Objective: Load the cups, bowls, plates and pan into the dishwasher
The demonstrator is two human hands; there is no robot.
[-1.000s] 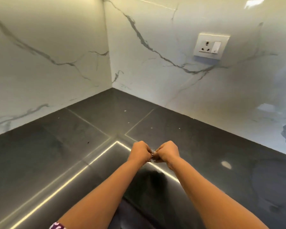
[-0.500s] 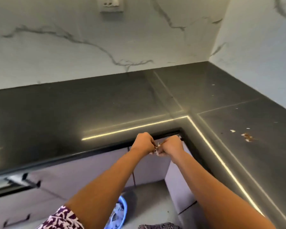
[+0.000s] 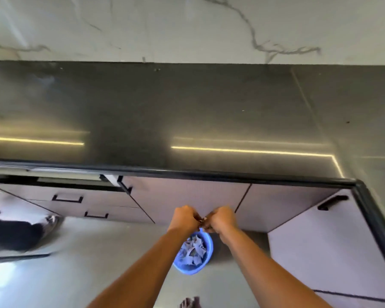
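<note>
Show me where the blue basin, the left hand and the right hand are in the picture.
blue basin (image 3: 206,262): head view, on its right rim.
left hand (image 3: 183,220): head view, on the back of the hand.
right hand (image 3: 223,220): head view, on the back of the hand.

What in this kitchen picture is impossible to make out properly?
All in the head view:
- The small thing pinched between the left hand and right hand: the curled fingers cover it, and it is too small to name.
- The dark open unit at the left edge: cut off and blurred, so its contents cannot be told.
- The blue tub on the floor: partly behind the forearms, with grey scraps that cannot be identified.
- No cups, bowls, plates or pan can be picked out.
</note>
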